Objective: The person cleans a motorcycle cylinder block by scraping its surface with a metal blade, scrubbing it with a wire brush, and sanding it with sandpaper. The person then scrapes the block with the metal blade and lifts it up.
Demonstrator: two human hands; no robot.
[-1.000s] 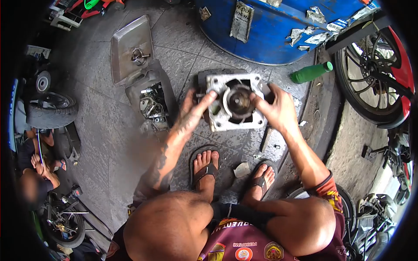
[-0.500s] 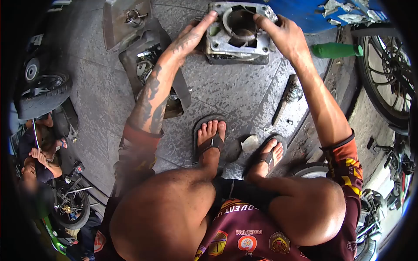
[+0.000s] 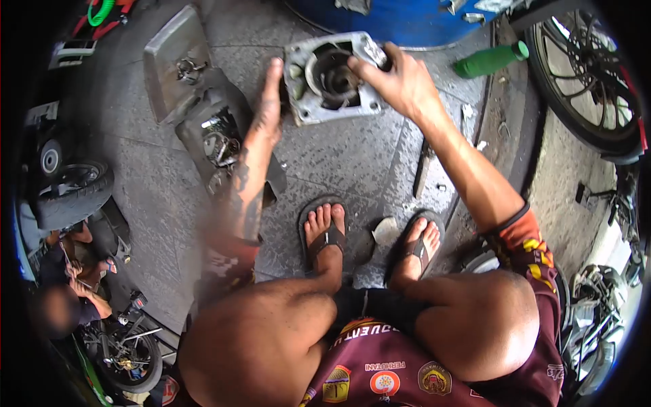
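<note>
A grey metal engine cylinder block (image 3: 370, 106) with a round bore and corner bolt holes is held over the stone floor, slightly tilted. My right hand (image 3: 405, 81) grips its upper right side, the thumb lying over the top face near the bore and the fingers along the far edge. Against the left side is my left hand (image 3: 266, 112), its thumb side pointing up; its other fingers are hidden beside or beneath the block. Past my right wrist, a dark tool-like piece (image 3: 422, 173) lies on the floor, partly covered by my forearm.
Left of the block lie a metal tray (image 3: 159, 74) and a dark plastic cover (image 3: 193, 129) with metal parts. A green bottle (image 3: 485, 61) lies near a blue drum (image 3: 407, 27). Motorcycle wheels (image 3: 542, 81) stand at right. Another person (image 3: 81, 278) works at far left.
The block has shifted left and down in view and turned, with both hands on it. My head view has also moved, showing more of the blue drum.
</note>
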